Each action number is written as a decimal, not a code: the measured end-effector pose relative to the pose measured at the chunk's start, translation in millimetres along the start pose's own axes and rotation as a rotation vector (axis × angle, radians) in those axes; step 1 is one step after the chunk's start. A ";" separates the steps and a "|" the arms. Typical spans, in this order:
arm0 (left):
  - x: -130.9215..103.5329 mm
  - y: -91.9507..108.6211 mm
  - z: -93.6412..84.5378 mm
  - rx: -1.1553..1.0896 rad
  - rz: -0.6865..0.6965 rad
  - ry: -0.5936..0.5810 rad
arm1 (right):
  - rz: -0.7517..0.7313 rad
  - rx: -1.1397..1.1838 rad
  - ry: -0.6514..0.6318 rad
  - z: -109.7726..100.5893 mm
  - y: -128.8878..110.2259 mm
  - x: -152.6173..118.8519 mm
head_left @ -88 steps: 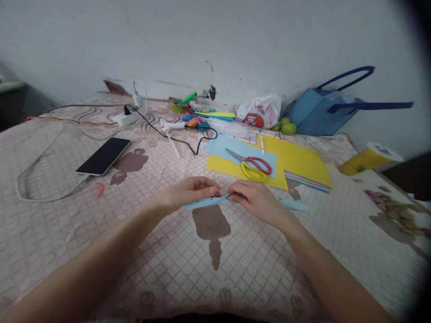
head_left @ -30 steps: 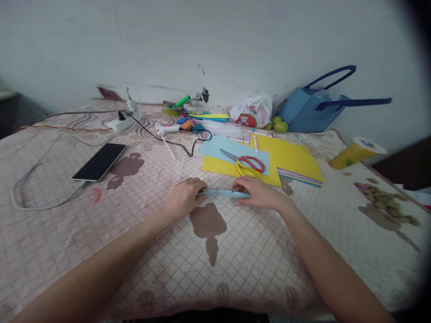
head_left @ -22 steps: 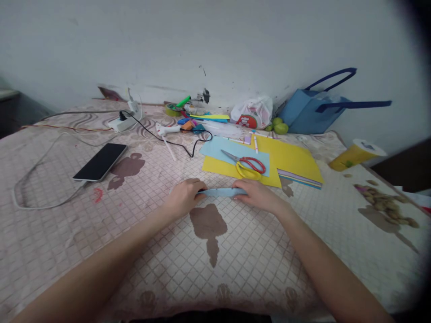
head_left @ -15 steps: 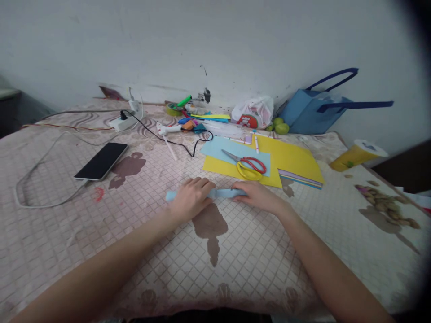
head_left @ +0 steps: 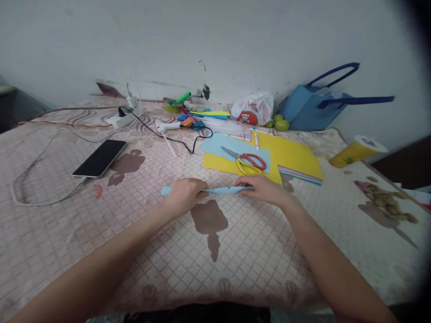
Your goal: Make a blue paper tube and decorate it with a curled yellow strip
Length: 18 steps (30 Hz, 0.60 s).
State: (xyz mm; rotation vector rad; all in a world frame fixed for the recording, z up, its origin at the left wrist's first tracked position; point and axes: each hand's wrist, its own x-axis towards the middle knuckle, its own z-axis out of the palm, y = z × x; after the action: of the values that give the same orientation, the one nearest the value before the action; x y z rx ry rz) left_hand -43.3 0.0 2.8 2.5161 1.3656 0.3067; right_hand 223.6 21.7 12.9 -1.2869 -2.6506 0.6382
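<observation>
A narrow strip of light blue paper [head_left: 222, 190], which looks folded or rolled lengthwise, lies across the middle of the table between my hands. My left hand [head_left: 186, 194] is closed over its left part, and a short end pokes out beyond the knuckles. With thumb and fingers, my right hand [head_left: 261, 188] pinches the strip's right end. Behind my right hand, scissors [head_left: 249, 163] with one red and one yellow handle rest on a light blue sheet [head_left: 215, 142] and a yellow sheet [head_left: 215, 164].
A phone [head_left: 100, 158] on a white cable lies at left, near a power strip [head_left: 121, 119]. At the back are a glue gun [head_left: 166, 126], a plastic bag [head_left: 254, 110], green fruit [head_left: 281, 123] and a blue bag [head_left: 311, 110]. A yellow roll [head_left: 353, 152] and peanuts [head_left: 387, 202] are at right.
My hands have moved slightly apart along the blue paper strip, showing more of it between them. The left fingers are now drawn closer together around it.
</observation>
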 end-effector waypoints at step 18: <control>1.1 9.1 13.9 -0.012 0.084 0.079 | -0.147 -0.148 0.101 20.6 -27.9 9.0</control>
State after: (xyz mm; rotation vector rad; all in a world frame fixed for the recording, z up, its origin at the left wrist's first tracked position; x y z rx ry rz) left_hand -31.3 -5.6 -7.3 2.5813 1.2849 0.4342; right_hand 191.8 6.9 5.5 -1.1123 -2.7192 0.3534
